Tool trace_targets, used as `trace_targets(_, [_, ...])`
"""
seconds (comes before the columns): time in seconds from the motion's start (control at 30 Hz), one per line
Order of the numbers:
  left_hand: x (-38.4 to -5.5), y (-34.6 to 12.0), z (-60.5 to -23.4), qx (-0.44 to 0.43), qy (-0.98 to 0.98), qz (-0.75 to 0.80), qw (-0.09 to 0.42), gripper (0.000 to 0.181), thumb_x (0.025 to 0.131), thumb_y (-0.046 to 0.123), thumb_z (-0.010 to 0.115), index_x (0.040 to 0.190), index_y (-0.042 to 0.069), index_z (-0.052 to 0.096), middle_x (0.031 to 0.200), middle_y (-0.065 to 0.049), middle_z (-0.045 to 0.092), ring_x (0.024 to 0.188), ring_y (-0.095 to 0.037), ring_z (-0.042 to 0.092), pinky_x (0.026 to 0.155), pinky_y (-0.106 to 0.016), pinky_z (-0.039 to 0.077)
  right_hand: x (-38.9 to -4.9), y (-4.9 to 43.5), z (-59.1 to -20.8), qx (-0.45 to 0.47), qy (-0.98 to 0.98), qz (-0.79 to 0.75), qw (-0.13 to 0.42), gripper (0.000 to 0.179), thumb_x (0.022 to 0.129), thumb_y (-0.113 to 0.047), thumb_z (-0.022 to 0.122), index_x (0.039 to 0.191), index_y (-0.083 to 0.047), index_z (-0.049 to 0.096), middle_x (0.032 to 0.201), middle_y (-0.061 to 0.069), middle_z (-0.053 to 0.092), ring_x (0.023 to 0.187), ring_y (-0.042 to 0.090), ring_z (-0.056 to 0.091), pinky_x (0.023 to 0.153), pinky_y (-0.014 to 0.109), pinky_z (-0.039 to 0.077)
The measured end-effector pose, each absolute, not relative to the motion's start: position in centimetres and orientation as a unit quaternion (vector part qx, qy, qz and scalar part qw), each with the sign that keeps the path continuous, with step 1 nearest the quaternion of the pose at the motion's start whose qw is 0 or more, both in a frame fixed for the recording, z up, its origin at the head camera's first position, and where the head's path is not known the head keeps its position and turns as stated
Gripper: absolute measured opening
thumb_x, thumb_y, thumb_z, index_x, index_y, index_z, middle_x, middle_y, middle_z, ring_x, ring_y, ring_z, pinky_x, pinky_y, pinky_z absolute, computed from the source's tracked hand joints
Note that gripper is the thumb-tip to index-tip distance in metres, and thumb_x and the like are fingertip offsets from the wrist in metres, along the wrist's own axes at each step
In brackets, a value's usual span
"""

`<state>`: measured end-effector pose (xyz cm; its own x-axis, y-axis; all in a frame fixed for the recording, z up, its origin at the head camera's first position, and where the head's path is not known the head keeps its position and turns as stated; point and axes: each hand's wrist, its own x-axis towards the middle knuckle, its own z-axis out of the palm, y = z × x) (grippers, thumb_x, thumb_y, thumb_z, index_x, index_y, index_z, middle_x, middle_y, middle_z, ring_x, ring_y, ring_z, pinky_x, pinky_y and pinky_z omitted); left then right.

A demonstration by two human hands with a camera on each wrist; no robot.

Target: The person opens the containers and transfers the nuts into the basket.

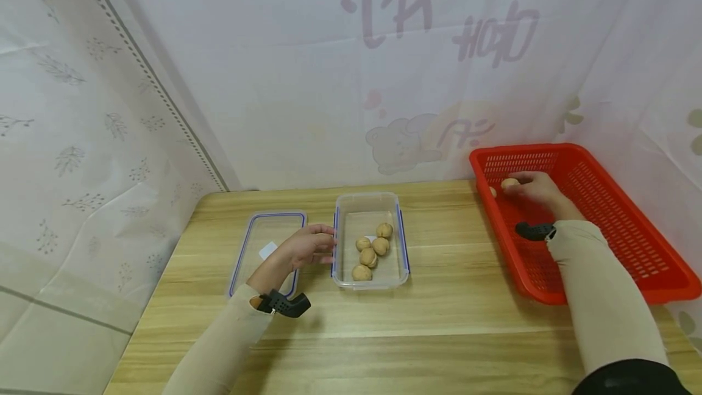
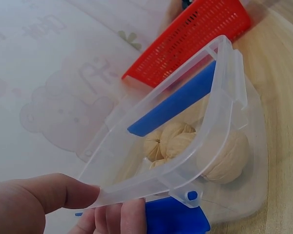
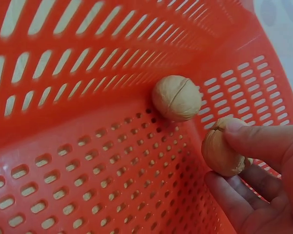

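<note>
My right hand (image 1: 540, 189) is inside the red basket (image 1: 518, 255) and pinches a walnut (image 3: 223, 147) between thumb and fingers. Another walnut (image 3: 177, 98) lies in the basket's far left corner, just beyond it. My left hand (image 1: 307, 245) grips the left side of a clear plastic container (image 1: 373, 284), thumb (image 2: 75, 191) at the rim and fingers (image 2: 132, 217) outside by the blue latch (image 2: 173, 214). Several walnuts (image 1: 368, 257) lie on the container's bottom, mostly toward its near and right sides.
A clear lid with a blue seal (image 1: 255, 230) lies flat on the wooden table (image 1: 351, 346), left of the container and partly under the left forearm. White patterned cloth (image 1: 296, 108) hangs behind the table and at both sides. The basket stands at the right edge.
</note>
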<state>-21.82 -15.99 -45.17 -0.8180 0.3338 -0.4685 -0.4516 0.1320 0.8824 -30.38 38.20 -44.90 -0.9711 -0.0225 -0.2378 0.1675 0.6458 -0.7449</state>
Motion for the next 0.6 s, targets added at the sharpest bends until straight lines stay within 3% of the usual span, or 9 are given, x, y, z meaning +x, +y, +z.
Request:
trace_targets(0.23, [-21.87,-15.92,-45.14,-0.043,0.689,0.658,0.299,0.041,0.098,0.0,0.053,0.136,-0.012,0.042,0.094,-0.005,0.057,0.082,-0.013,0.057,0.076,-0.028,0.062,-30.11,38.09,-45.1,0.027,0.911,-0.387,0.137,0.062,0.103,-0.023,0.061,0.147,0.014,0.038,0.142,0.038,0.043,0.124,0.046,0.044,0.108,0.058,0.039])
trace_targets(0.6, [-21.95,-15.98,-45.24,-0.047,0.69,0.657,0.3,0.038,0.099,0.0,0.053,0.134,-0.011,0.044,0.093,-0.005,0.058,0.082,-0.013,0.058,0.076,-0.029,0.062,-30.31,37.65,-45.15,0.028,0.921,-0.367,0.13,0.062,0.103,-0.023,0.06,0.145,0.017,0.038,0.138,0.039,0.046,0.122,0.048,0.047,0.108,0.061,0.039])
